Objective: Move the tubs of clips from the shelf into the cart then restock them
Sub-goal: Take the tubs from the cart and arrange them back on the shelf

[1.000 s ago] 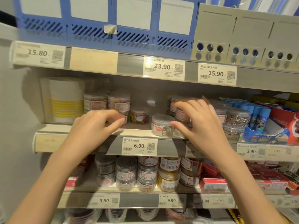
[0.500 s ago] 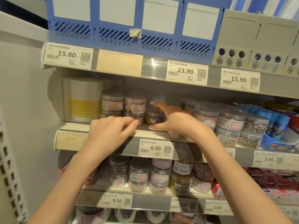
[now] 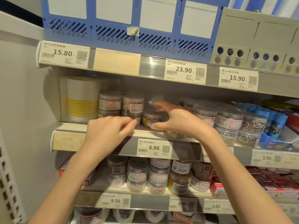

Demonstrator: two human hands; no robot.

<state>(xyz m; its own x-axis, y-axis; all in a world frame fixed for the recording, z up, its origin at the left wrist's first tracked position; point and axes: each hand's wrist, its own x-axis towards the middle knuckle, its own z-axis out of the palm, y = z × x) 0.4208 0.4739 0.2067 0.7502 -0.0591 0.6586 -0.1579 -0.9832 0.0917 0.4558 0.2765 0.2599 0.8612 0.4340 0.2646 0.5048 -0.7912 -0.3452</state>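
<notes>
A: Where are the hands, and what are they on?

B: Both reach to the middle shelf [image 3: 161,136]. The right hand [image 3: 181,122] is spread wide, fingers apart, thumb low by the shelf lip and forefinger high, bracketing a small tub of coloured clips [image 3: 152,119] without clearly clamping it. The left hand [image 3: 106,131] has its fingers bunched together, tips touching the bottom tub of a stack [image 3: 131,118]; whether it pinches that tub I cannot tell.

A: How does the small tub sit?

B: Upright on its flat base, lid up, short round axis vertical, near the shelf's front edge. Yellow and mixed-colour clips show through the clear wall.

A: Any writing?

B: The price tag [image 3: 154,147] just below reads 6.90, with a barcode and a QR code. Tags on the shelf above read 15.80, 23.90 and 15.90. Further right on this rail, 3.90. On the lowest rail, 9.50, 9.90 and 1.80. The tub labels are white with red frames, too small to read.

A: What crowds the spot?

B: Left, two stacks of clip tubs [image 3: 110,104], then a white box with yellow stripes [image 3: 80,101]. Right, tubs of silver clips [image 3: 229,122], stacked, behind the right wrist. Blue file trays [image 3: 113,26] sit on the top shelf
</notes>
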